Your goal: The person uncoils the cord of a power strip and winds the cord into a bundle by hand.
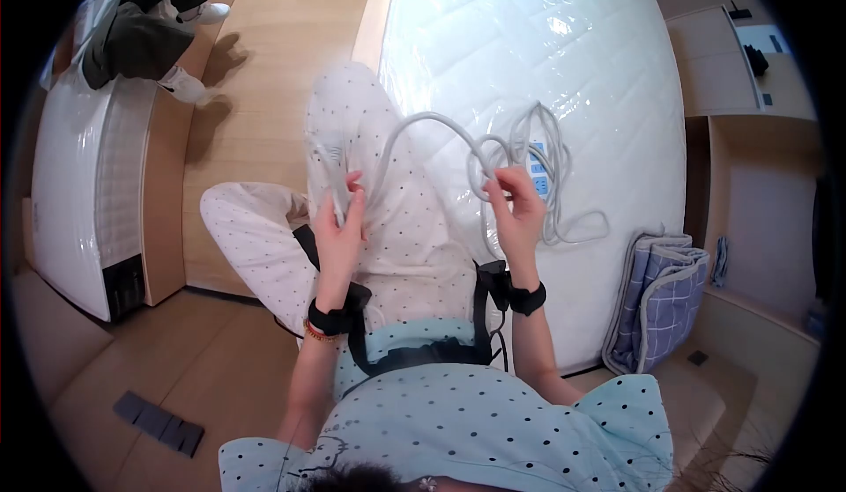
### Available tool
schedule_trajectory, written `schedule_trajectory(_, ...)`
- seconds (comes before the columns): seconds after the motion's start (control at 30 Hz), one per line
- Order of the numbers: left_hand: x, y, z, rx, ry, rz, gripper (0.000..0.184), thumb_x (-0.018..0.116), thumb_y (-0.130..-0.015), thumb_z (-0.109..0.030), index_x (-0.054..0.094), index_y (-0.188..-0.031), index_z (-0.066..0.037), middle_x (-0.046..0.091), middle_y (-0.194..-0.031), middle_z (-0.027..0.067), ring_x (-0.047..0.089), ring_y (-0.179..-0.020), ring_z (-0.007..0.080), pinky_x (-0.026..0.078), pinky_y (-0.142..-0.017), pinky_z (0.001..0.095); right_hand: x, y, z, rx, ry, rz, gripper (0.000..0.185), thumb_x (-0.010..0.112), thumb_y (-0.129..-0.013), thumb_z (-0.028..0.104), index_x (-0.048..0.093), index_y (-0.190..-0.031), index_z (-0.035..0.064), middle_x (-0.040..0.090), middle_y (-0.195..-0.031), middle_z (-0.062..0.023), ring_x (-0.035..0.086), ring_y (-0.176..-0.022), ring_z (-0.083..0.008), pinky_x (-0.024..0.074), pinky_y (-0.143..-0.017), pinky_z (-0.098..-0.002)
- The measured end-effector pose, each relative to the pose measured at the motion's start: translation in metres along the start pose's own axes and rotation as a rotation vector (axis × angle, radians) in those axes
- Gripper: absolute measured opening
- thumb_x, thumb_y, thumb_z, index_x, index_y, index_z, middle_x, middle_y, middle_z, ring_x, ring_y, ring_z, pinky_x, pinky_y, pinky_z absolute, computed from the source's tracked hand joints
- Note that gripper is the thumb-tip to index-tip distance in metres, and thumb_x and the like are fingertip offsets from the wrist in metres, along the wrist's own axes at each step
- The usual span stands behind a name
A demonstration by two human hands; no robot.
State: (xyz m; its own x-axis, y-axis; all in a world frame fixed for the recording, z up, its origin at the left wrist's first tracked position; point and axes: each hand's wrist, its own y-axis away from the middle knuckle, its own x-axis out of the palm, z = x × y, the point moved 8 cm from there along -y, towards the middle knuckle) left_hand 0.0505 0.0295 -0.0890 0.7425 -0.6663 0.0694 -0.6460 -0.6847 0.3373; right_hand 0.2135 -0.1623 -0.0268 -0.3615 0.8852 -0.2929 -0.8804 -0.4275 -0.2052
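A grey-white cable [432, 117] arches between my two hands above my lap and the mattress edge. My left hand [342, 219] is closed on the cable near its plug end, which is blurred above my leg. Over the mattress, my right hand [518, 206] pinches a loop of the same cable between thumb and fingers. Just beyond my right hand a power strip with blue socket faces [539, 184] lies on the plastic-wrapped mattress [608, 60], partly covered by loose cable coils [560, 153].
Folded blue checked fabric [656, 303] rests at the mattress's lower right corner. Another wrapped mattress [70, 201] stands at left, where a person's legs [145, 43] hang over its edge. A dark grey strip [159, 423] lies on the floor. Wooden shelving [762, 131] is at right.
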Motion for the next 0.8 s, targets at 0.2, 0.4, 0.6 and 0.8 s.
schedule_trajectory(0.2,0.002,-0.007,-0.014,0.067,-0.131,0.258,0.028,0.066,-0.081,-0.012,0.06,-0.107,-0.003,0.06,-0.085,-0.0021,0.045,-0.058,0.0008,0.036,-0.05,0.0169,0.008,0.002,0.019,-0.019,-0.031,0.221,0.02,0.061,-0.075,-0.005,0.061,-0.095,-0.0007,0.058,-0.088,-0.006,0.057,-0.082,-0.0151,0.044,-0.071,-0.0249)
schedule_trajectory(0.4,-0.011,-0.007,0.002,-0.072,-0.153,0.156,0.018,0.068,-0.081,-0.015,0.063,-0.093,-0.003,0.056,-0.072,-0.0055,0.046,-0.062,0.0012,0.036,-0.052,0.017,0.025,0.007,0.072,-0.131,0.041,0.266,0.029,0.064,-0.07,-0.003,0.062,-0.099,0.0018,0.059,-0.096,-0.0104,0.057,-0.09,-0.0238,0.0442,-0.08,-0.03)
schedule_trajectory(0.6,-0.039,-0.001,0.008,-0.027,0.171,-0.023,0.02,0.064,-0.085,-0.019,0.057,-0.094,-0.003,0.055,-0.079,-0.0009,0.044,-0.064,0.0023,0.031,-0.049,0.0154,0.03,0.042,0.146,-0.249,-0.192,0.504,0.031,0.064,-0.063,-0.01,0.064,-0.093,-0.0013,0.064,-0.086,-0.013,0.06,-0.079,-0.0262,0.0473,-0.07,-0.0323)
schedule_trajectory(0.8,-0.03,0.007,-0.031,0.333,0.401,0.303,0.032,0.07,-0.078,-0.024,0.043,-0.081,-0.007,0.039,-0.071,-0.0001,0.036,-0.06,0.0082,0.025,-0.051,0.0212,0.008,0.027,0.102,-0.247,0.234,0.218,0.024,0.062,-0.067,-0.006,0.064,-0.09,0.0009,0.061,-0.096,-0.0109,0.058,-0.087,-0.0262,0.0459,-0.076,-0.032)
